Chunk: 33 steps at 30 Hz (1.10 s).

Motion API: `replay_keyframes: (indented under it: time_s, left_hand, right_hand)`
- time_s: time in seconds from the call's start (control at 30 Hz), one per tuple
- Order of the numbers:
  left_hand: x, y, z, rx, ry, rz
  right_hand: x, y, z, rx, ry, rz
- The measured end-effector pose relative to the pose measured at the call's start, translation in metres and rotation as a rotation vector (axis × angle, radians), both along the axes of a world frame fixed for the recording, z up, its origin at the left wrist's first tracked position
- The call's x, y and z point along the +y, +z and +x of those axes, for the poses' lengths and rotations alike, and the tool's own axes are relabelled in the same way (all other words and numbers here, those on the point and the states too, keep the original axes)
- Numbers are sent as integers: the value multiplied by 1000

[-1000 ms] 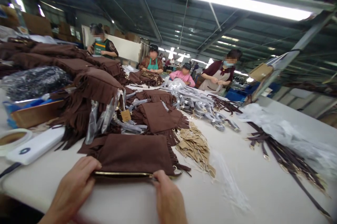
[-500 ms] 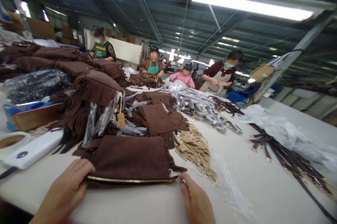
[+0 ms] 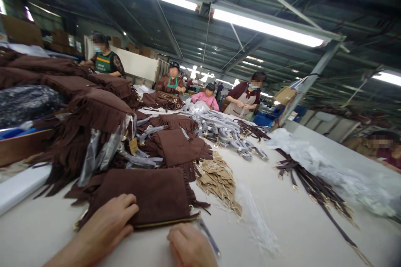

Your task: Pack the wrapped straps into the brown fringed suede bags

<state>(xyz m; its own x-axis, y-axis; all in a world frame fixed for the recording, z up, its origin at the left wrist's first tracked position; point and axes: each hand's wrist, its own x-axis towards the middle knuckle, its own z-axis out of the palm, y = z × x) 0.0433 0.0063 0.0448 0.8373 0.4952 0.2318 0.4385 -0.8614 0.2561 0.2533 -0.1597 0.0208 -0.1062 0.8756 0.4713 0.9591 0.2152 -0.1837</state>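
A brown fringed bag (image 3: 144,194) lies flat on the pale table, its gold zipper edge towards me. My left hand (image 3: 108,225) rests over the bag's lower left part, fingers lying on the fabric and the thumb near the zipper edge. My right hand (image 3: 191,246) is just below the zipper's right end, its fingers curled together; whatever they may hold is hidden. A thin grey wrapped strip (image 3: 209,237) lies at the right side of that hand. Beyond the bag's right corner is a heap of tan tags (image 3: 218,179) with white strings.
More brown fringed bags (image 3: 97,106) are piled at the left and ahead. Grey wrapped straps (image 3: 219,127) lie farther back. Dark straps (image 3: 310,175) and clear plastic (image 3: 332,162) are at the right. Several people are around the table, one a person in pink (image 3: 206,97).
My left hand has left the zipper's left end and moved right onto the bag. My right hand has come off the zipper end and moved left and down. The view has turned right.
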Motion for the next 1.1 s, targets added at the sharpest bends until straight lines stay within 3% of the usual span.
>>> replay_keyframes:
  time_s: [0.1, 0.23, 0.43, 0.6, 0.73, 1.0, 1.1]
  left_hand:
    - [5, 13, 6, 69, -18, 35]
    - [9, 36, 13, 72, 17, 126]
    - [14, 68, 23, 24, 165, 235]
    - [19, 72, 27, 28, 182, 250]
    - [21, 71, 25, 2, 180, 226]
    - [18, 80, 24, -65, 171, 219]
    - [-2, 78, 27, -183, 27, 183]
  right_hand:
    - [9, -10, -26, 25, 77, 75]
    - [20, -7, -36, 7, 77, 164]
    - [40, 11, -25, 9, -118, -266]
    - [49, 29, -28, 75, -152, -404]
    - [59, 39, -27, 100, -265, -500]
    - [71, 45, -17, 230, -250, -368]
    - [71, 46, -16, 266, -199, -289]
